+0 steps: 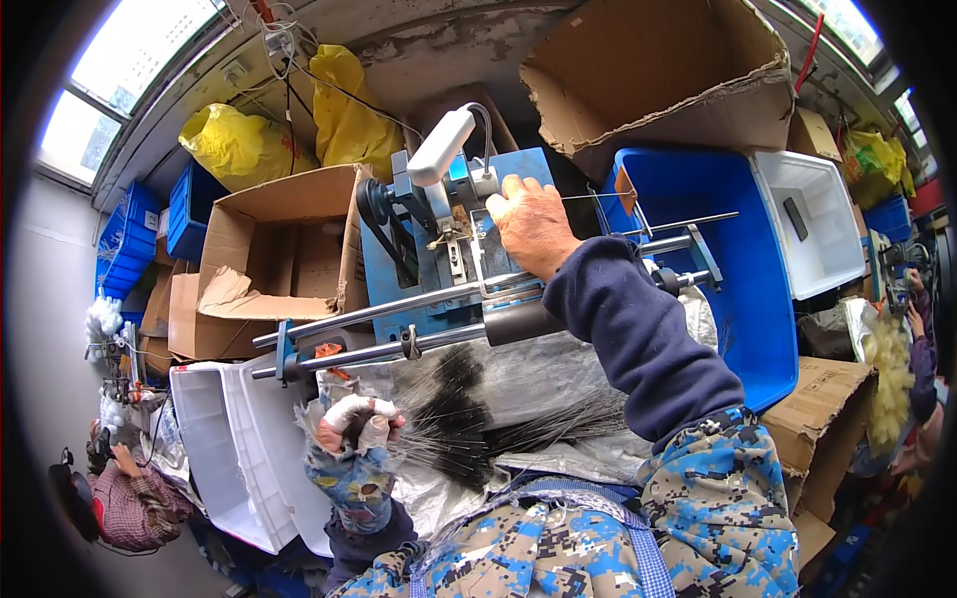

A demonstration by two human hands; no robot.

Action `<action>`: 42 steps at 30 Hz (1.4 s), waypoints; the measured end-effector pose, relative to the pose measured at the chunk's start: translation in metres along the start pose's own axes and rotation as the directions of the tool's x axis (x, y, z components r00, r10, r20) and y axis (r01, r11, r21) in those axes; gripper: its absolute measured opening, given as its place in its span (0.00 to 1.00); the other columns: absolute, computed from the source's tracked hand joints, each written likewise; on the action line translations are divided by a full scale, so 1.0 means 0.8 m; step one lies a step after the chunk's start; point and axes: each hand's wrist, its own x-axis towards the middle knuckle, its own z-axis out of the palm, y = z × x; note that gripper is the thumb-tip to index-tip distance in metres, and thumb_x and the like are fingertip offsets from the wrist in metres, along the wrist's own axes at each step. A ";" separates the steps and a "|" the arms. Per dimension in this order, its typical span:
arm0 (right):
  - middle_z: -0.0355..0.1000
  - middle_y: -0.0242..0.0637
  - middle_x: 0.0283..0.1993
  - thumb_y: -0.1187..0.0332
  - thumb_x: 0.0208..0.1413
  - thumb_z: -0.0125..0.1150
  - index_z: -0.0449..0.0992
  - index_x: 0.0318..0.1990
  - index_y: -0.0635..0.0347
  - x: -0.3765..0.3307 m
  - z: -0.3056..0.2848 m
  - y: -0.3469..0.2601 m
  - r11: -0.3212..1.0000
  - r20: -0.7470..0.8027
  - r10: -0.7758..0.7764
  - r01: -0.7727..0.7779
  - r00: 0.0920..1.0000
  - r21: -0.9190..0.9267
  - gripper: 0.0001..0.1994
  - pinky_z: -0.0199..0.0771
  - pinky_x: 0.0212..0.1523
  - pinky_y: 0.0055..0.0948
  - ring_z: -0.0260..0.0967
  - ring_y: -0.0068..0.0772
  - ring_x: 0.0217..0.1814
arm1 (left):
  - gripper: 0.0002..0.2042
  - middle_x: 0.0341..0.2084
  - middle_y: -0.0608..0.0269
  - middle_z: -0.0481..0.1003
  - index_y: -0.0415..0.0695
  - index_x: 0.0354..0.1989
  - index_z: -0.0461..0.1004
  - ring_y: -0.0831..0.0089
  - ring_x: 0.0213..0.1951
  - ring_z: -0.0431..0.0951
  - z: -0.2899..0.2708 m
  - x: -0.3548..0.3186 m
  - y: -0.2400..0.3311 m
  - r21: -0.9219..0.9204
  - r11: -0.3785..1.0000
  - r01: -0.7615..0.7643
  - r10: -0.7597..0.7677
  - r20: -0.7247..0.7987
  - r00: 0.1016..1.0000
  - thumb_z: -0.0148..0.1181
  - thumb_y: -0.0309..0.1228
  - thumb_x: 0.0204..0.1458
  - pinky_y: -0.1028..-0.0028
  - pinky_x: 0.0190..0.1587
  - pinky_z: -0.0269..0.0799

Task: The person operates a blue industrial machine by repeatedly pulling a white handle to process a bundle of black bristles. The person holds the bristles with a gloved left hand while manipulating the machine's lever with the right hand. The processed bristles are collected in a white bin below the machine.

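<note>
In the head view, the right hand curls over the blue machine, which lies under and left of it; whether its fingers grasp a part cannot be told. The left hand is loosely bent, its hold unclear, with dark wires just to its right. Metal rails run between the hands. A blue bin opens right of the right hand. Print on the cardboard box beyond is too small to read.
</note>
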 end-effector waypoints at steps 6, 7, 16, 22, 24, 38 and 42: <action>0.70 0.37 0.37 0.66 0.47 0.53 0.76 0.32 0.53 0.009 0.017 0.012 0.994 0.060 0.062 -0.067 0.996 0.083 0.07 0.55 0.45 0.43 0.65 0.39 0.43 | 0.07 0.26 0.57 0.74 0.35 0.37 0.69 0.74 0.27 0.75 0.022 0.000 0.010 0.085 0.995 0.045 -0.046 0.005 0.999 0.55 0.21 0.50 0.80 0.29 0.72; 0.69 0.40 0.42 0.64 0.46 0.53 0.75 0.35 0.54 0.011 0.008 0.011 0.993 0.159 0.090 -0.101 0.983 0.063 0.09 0.53 0.46 0.44 0.61 0.40 0.47 | 0.07 0.26 0.57 0.74 0.35 0.37 0.69 0.74 0.27 0.75 0.025 -0.001 0.010 0.086 0.996 0.038 -0.037 -0.015 0.999 0.55 0.21 0.50 0.80 0.28 0.72; 0.52 0.47 0.53 0.56 0.45 0.61 0.66 0.51 0.68 -0.050 -0.022 0.008 0.993 0.130 0.111 -0.114 0.985 0.015 0.29 0.59 0.45 0.43 0.53 0.45 0.52 | 0.09 0.26 0.54 0.75 0.36 0.40 0.67 0.72 0.26 0.76 0.005 0.007 -0.001 0.035 0.998 -0.047 0.048 -0.053 0.997 0.54 0.20 0.50 0.79 0.26 0.71; 0.56 0.46 0.48 0.56 0.47 0.59 0.63 0.53 0.68 -0.050 -0.017 -0.001 0.982 0.132 0.167 -0.177 0.977 0.065 0.29 0.66 0.40 0.40 0.60 0.43 0.48 | 0.08 0.26 0.54 0.74 0.35 0.39 0.67 0.73 0.26 0.76 0.026 -0.001 0.004 0.039 0.999 0.023 -0.021 -0.056 0.998 0.55 0.19 0.50 0.79 0.26 0.72; 0.57 0.46 0.47 0.56 0.47 0.59 0.61 0.53 0.68 -0.046 -0.008 -0.011 0.987 0.080 0.140 -0.145 0.987 0.069 0.30 0.68 0.39 0.39 0.62 0.44 0.46 | 0.08 0.26 0.54 0.75 0.35 0.39 0.68 0.73 0.25 0.76 0.025 0.000 0.007 0.006 1.000 0.027 -0.027 -0.064 0.998 0.55 0.20 0.50 0.80 0.26 0.72; 0.60 0.47 0.42 0.58 0.45 0.61 0.65 0.47 0.71 -0.042 -0.023 -0.003 1.000 0.188 0.016 -0.015 0.982 -0.008 0.27 0.67 0.37 0.38 0.62 0.43 0.42 | 0.21 0.26 0.55 0.74 0.42 0.55 0.59 0.72 0.23 0.74 0.001 0.002 -0.008 0.024 0.991 -0.134 0.135 -0.085 0.987 0.54 0.23 0.51 0.79 0.21 0.72; 0.62 0.37 0.41 0.62 0.44 0.60 0.72 0.40 0.62 -0.035 -0.040 0.042 0.981 -0.027 0.026 -0.031 0.999 -0.194 0.17 0.56 0.43 0.37 0.59 0.36 0.45 | 0.17 0.25 0.55 0.74 0.40 0.50 0.62 0.72 0.22 0.74 0.004 0.003 -0.017 0.007 0.998 -0.059 0.060 -0.112 0.992 0.54 0.23 0.51 0.78 0.20 0.70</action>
